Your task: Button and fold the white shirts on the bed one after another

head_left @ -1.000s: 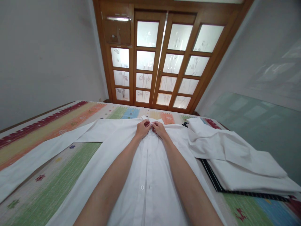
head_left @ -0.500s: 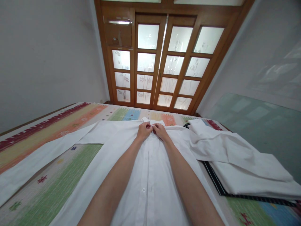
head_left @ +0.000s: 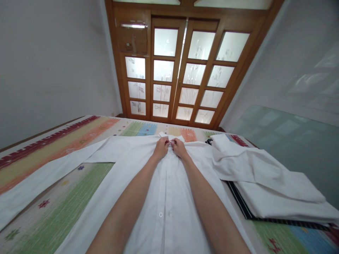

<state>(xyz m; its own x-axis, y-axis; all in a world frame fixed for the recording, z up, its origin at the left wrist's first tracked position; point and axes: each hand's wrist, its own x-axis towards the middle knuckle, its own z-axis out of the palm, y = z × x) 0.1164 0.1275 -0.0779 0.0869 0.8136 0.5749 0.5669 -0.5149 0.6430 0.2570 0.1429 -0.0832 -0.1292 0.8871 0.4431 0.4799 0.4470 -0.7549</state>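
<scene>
A white button-up shirt (head_left: 169,197) lies flat, front up, on a bed with a colourful striped cover (head_left: 66,141). Its left sleeve (head_left: 39,180) stretches out to the left. My left hand (head_left: 161,148) and my right hand (head_left: 179,148) meet at the top of the shirt's placket, just below the collar (head_left: 171,135). Both pinch the fabric there with fingers closed. What lies between the fingertips is too small to make out.
A pile of folded white cloth (head_left: 267,183) lies on a dark striped piece (head_left: 238,201) at the right of the bed. A wooden door with frosted glass panes (head_left: 180,70) stands beyond the far edge. Walls close in on both sides.
Both hands stay at the collar with only slight finger movement. The view shifted a little.
</scene>
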